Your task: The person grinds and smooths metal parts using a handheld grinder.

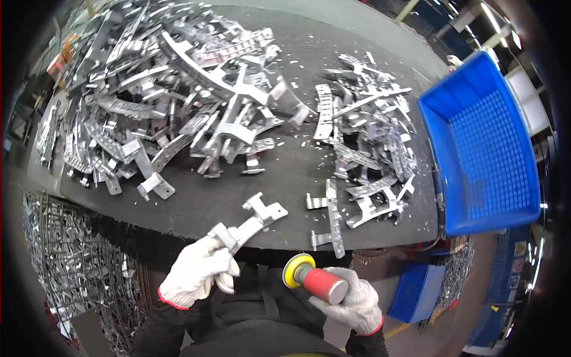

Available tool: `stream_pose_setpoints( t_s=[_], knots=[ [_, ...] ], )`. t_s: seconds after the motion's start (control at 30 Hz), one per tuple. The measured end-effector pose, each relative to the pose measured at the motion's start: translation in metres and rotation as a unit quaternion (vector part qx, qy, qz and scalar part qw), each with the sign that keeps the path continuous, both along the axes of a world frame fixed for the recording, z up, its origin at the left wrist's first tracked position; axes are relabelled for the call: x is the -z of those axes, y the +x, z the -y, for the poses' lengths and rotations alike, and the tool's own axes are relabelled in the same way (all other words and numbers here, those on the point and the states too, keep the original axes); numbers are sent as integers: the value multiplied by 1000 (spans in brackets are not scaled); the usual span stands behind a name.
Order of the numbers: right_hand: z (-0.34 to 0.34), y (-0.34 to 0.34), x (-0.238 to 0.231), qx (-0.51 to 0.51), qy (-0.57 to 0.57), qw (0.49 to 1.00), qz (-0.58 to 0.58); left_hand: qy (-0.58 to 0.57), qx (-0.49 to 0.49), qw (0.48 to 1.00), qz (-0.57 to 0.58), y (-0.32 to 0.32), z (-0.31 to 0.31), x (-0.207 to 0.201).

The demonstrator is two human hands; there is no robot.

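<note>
My left hand (199, 271), in a white knit glove with a red cuff, is closed on one end of a silver metal bracket (247, 227). The bracket points up and right over the table's near edge. In my right hand (357, 302), gloved alike, is a small sander (324, 284) with a red body and a round yellow pad (297, 269). Its pad faces up and left, apart from the bracket. Just beyond it, a loose bracket (333, 217) lies at the table edge.
A large heap of metal brackets (178, 89) covers the dark table's (279, 172) left side. A smaller pile (372, 137) lies on the right, with metal scraps around it. A blue crate (485, 149) stands tilted at the right edge. Below are a blue bin (416, 291) and a wire cage (83, 256) of parts.
</note>
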State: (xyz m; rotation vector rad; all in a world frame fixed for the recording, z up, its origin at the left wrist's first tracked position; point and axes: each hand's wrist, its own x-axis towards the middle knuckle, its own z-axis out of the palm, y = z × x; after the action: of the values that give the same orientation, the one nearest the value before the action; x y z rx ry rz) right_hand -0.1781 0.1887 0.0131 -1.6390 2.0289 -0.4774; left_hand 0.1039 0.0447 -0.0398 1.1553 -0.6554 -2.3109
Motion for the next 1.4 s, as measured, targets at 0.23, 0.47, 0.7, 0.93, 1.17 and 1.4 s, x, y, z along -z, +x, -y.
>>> stream_pose_setpoints(
  t_s=[0.23, 0.47, 0.7, 0.93, 1.17, 1.4],
  knots=[
    [20, 25, -16, -21, -17, 1000, -13, 32, 43, 990, 133, 8, 4, 2],
    [83, 48, -47, -135, 25, 987, -81, 33, 27, 991, 130, 6, 4, 0],
    [106, 59, -50, -181, 11, 980, -83, 33, 13, 994, 99, 10, 3, 3],
    [66, 60, -37, -146, -6, 986, -79, 67, 2, 993, 92, 9, 5, 3],
    [80, 76, -53, -181, 56, 981, -30, 49, 14, 996, 80, 6, -2, 8],
    [112, 88, -45, -235, 16, 972, -15, 47, 16, 995, 89, 2, -3, 10]
  ],
)
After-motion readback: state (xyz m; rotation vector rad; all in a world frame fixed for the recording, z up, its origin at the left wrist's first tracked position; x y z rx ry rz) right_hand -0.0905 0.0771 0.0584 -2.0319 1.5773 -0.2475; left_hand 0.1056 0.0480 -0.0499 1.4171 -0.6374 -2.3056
